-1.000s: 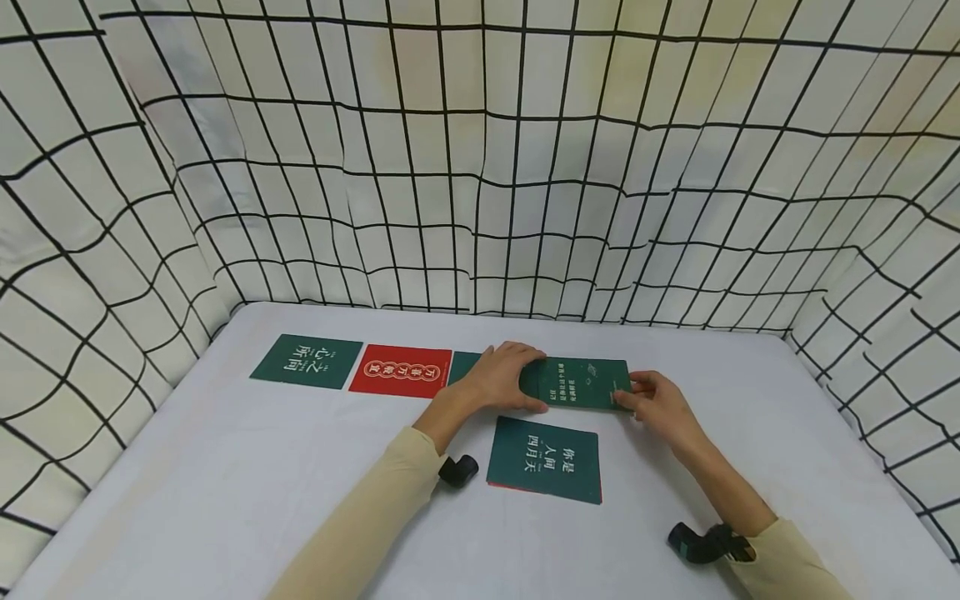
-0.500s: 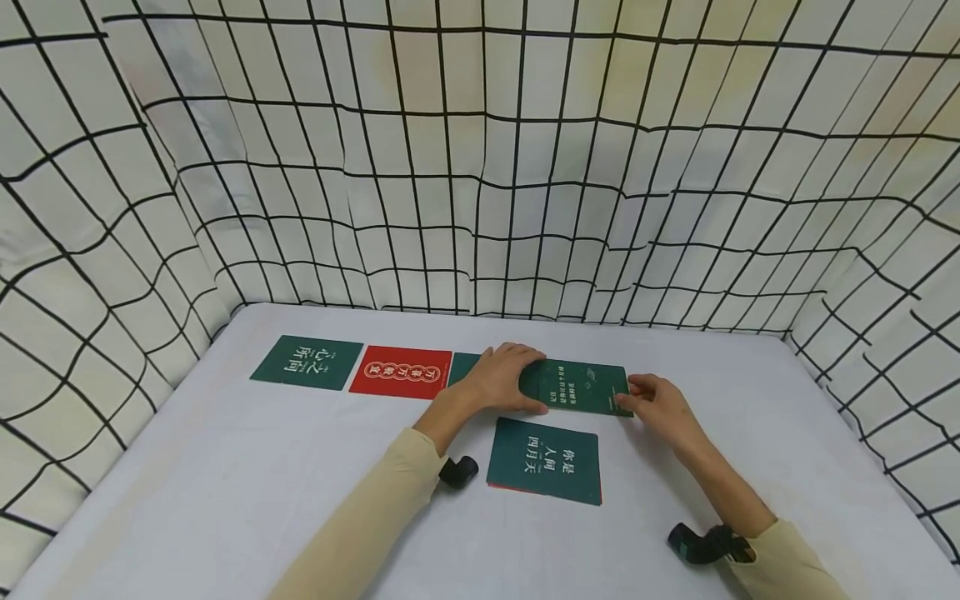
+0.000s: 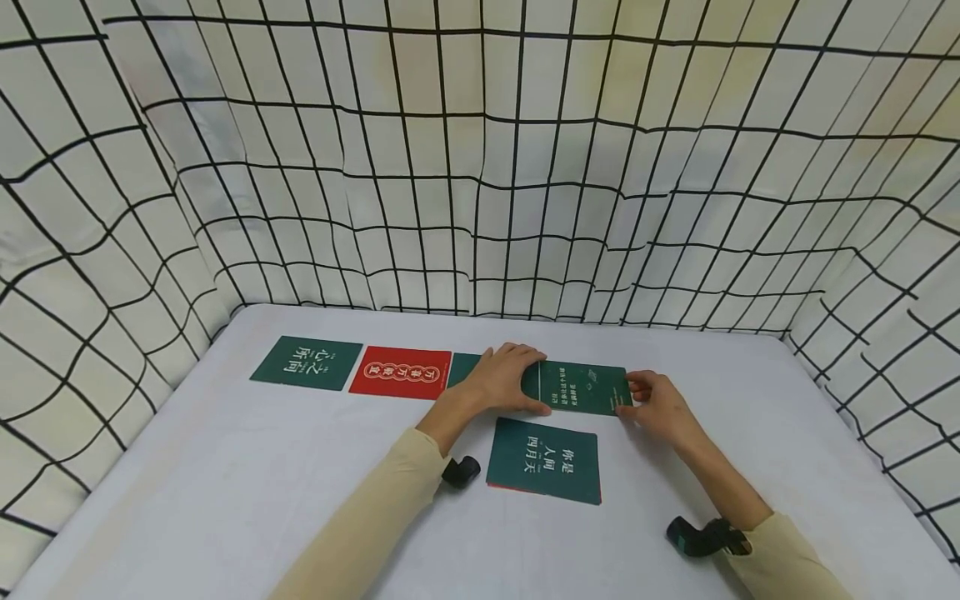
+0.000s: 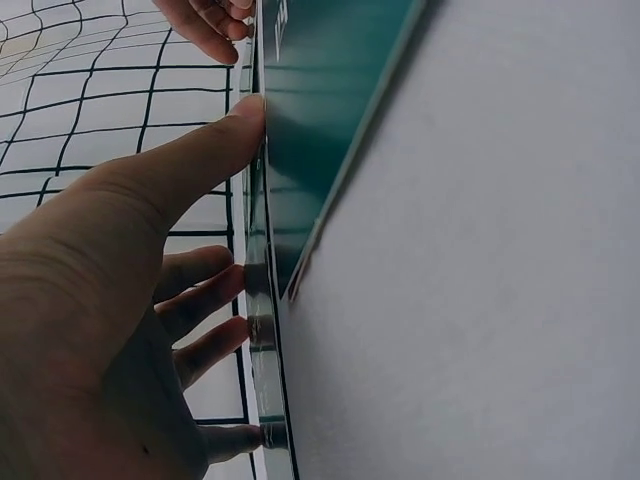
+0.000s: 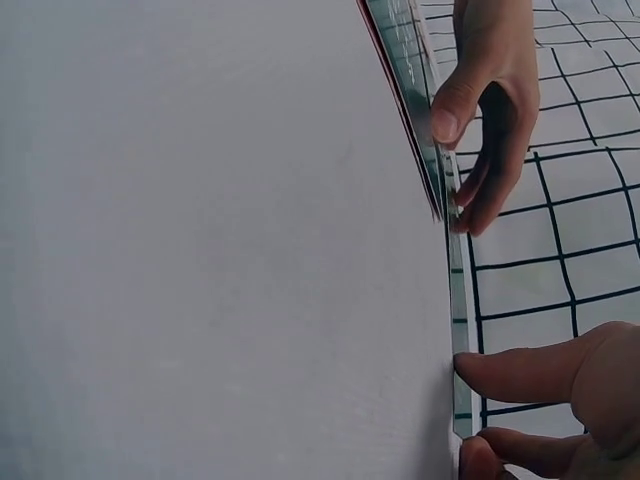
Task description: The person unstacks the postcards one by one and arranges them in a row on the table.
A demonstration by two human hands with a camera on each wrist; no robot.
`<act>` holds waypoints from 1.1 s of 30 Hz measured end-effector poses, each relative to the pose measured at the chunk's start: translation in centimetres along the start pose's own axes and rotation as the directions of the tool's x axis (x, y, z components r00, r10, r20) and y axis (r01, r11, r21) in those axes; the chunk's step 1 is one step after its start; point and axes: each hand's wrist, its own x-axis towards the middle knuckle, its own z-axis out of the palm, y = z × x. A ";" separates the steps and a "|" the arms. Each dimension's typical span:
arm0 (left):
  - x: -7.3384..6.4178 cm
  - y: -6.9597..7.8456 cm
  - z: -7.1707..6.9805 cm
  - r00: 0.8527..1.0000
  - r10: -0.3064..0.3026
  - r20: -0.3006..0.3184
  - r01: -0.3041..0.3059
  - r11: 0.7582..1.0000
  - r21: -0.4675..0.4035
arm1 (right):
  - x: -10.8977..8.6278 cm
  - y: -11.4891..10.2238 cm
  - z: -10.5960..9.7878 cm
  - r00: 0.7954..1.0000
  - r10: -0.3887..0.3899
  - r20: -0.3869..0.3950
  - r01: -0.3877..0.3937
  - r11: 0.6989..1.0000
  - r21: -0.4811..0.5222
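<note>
Rightmost green card shifted slightly — lettering shows only in head view

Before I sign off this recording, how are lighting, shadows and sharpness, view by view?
Head: light looks even, large characters on the red card readable, small print on the pinched green card harder to read; left wrist: the left hand is in shade, faint darker streaks cross the nearest green card; right wrist: a soft shadow lies on the white tabletop beside the right hand.
</note>
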 end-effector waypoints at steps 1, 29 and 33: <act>0.0 0.0 0.1 1.000 0.002 -0.004 -0.002 1.000 0.001 | 0.0 0.0 0.0 1.000 -0.004 -0.001 0.004 1.000 -0.002; -2.8 0.9 -0.2 0.981 0.124 -0.147 -0.137 0.987 -0.081 | -2.4 -1.8 0.2 0.971 -0.238 -0.026 0.239 0.971 0.017; -3.4 1.1 -0.3 0.985 0.118 -0.129 -0.127 0.990 -0.066 | -3.0 -2.1 0.6 0.968 -0.249 -0.019 0.249 0.969 0.007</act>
